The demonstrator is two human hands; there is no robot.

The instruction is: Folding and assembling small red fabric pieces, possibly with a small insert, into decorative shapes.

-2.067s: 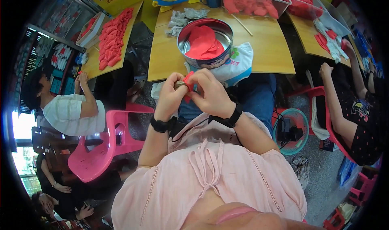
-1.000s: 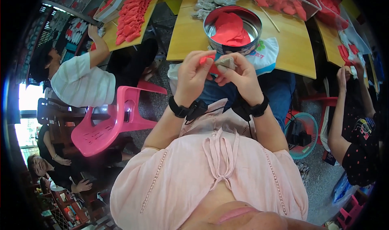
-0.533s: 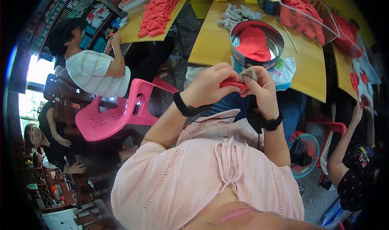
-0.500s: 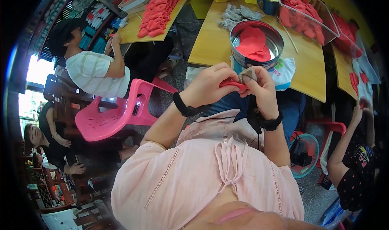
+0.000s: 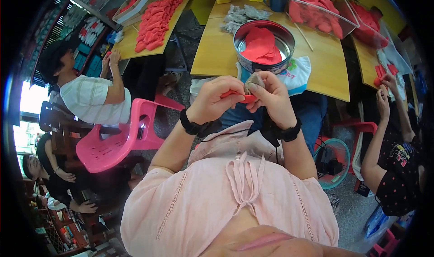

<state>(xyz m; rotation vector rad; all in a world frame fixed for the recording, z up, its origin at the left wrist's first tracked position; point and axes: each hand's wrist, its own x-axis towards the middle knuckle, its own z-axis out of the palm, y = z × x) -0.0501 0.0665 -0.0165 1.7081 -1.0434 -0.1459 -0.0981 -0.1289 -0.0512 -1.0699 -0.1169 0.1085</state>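
"Left hand (image 5: 218, 97) and right hand (image 5: 273, 98): entries?"

"Both bare, mid-frame, fingers closed. Left: pinching a red piece (image 5: 247, 99), folded, partly hidden by the fingers. Right: thumb and forefinger gripping a grey-brown wad (image 5: 254, 82), the red piece touching just below it."

"Handling notes?"

"Judged from my distant seat: red piece, one, thin, light, soft, probably cloth; floppy, not slippery, hard to break. Wad, one, crumpled, likely light and soft; I can't see its core."

"Where would you hold them?"

"Red piece: by its edge, flat between thumb and finger, as it may crease. Wad: by its sides, lightly, lest it come undone."

"Surroundings?"

"Round tin (image 5: 286, 49), top centre, flat red discs (image 5: 260, 44) inside. White-and-blue cloth (image 5: 298, 75), just beside it. Thin stick (image 5: 304, 34), to its right, on the yellow table (image 5: 330, 71). Clear bin (image 5: 347, 22), upper right, heaped with red pieces. Grey heap (image 5: 244, 16), above the tin."
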